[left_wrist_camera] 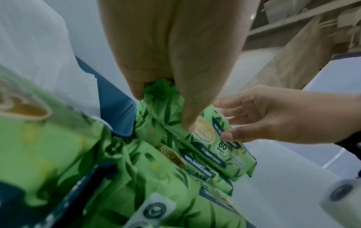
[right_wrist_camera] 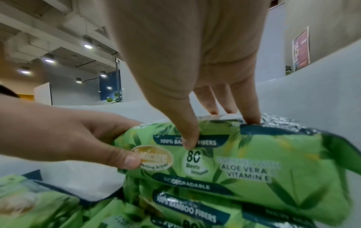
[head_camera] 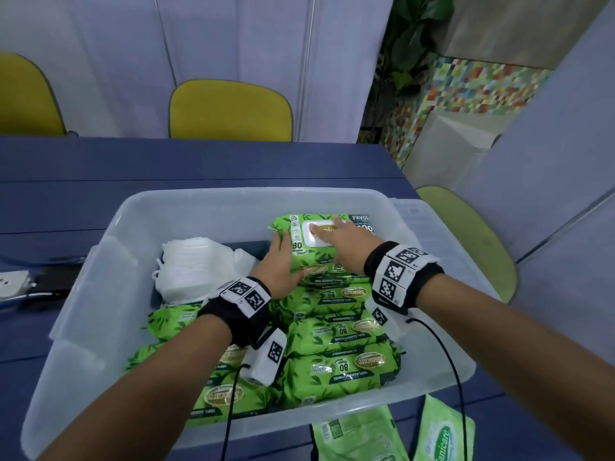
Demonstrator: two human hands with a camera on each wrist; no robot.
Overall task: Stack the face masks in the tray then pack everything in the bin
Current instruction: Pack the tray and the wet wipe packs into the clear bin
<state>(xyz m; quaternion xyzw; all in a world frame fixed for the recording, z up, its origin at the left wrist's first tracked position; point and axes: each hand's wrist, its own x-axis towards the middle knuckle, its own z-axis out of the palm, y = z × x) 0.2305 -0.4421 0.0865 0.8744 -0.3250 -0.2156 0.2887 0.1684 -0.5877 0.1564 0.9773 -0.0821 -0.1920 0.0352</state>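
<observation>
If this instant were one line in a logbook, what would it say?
step: setting top wipes pack on stack in bin | left hand: grips pack's end | right hand: holds pack's top | face masks: already in bin

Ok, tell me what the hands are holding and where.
Both hold the top wipes pack: left hand grips its left end, right hand lies on top, thumb on the near side.
</observation>
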